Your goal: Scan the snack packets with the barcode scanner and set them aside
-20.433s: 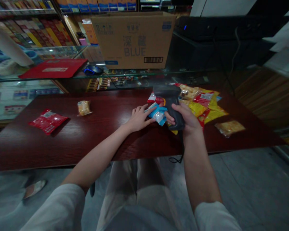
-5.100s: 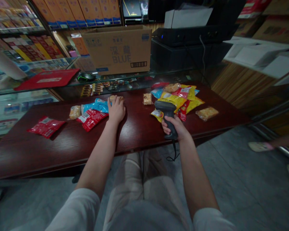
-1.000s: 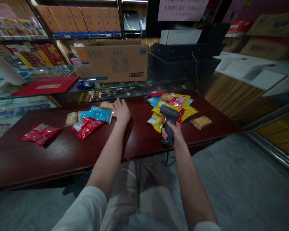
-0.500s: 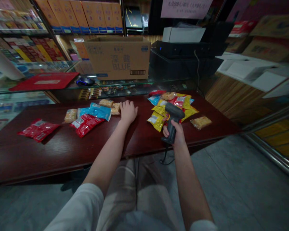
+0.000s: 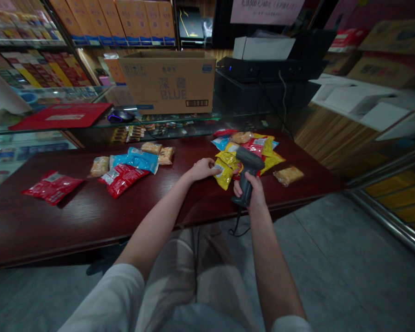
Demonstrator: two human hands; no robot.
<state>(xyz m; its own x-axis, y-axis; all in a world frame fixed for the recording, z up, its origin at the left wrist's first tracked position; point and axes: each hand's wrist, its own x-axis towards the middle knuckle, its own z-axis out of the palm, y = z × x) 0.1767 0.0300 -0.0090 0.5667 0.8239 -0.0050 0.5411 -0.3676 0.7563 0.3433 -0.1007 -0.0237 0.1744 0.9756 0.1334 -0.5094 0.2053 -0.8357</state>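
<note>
My right hand (image 5: 251,188) grips the handle of a dark barcode scanner (image 5: 249,161), its head tilted up to the left over a pile of snack packets. At the pile's left edge, my left hand (image 5: 204,169) has its thumb and fingers closed on the side of a yellow snack packet (image 5: 224,179). Behind it lie more yellow packets, a red packet (image 5: 255,145) and a blue one (image 5: 221,143). A clear-wrapped biscuit (image 5: 289,175) lies right of the scanner. On the left side rest a blue packet (image 5: 135,158), red packets (image 5: 123,178) and several wrapped biscuits (image 5: 166,155).
The dark red wooden desk (image 5: 90,221) carries all the packets. A glass shelf behind it holds a cardboard box (image 5: 173,87), a mouse (image 5: 120,116) and a red mat (image 5: 65,116). A black machine (image 5: 269,92) stands at back right. The scanner's cable (image 5: 235,226) hangs over the front edge.
My left hand has moved right, from beside the wrapped biscuits to the yellow packet at the pile's edge, and taken hold of it. My right hand and the scanner have hardly moved.
</note>
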